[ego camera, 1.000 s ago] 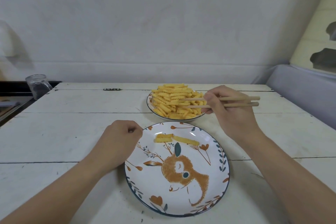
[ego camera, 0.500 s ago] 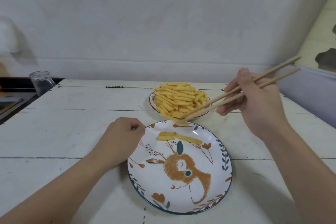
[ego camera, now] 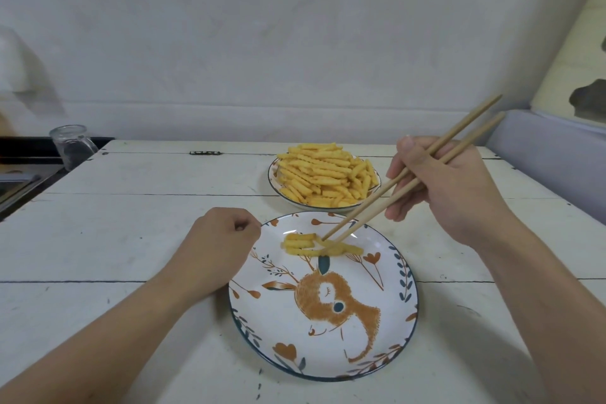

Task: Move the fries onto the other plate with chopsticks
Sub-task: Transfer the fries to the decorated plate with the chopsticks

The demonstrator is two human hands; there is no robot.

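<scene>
Golden-yellow fries (ego camera: 323, 180), pale tan chopsticks (ego camera: 410, 179)
Near plate (ego camera: 393, 321) at lower centre: white, orange deer, dark teal rim and leaves; whitewashed plank table (ego camera: 131, 233).

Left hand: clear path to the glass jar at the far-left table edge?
Probably yes. The left hand rests as a fist beside the rabbit-pattern plate; only bare white wooden table lies between it and the clear glass jar. Reach looks long, perhaps needing a lean.

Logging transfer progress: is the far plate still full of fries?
Full: the far plate holds a heaped pile of crinkle-cut fries, while only a few fries lie on the near rabbit-print plate.
</scene>
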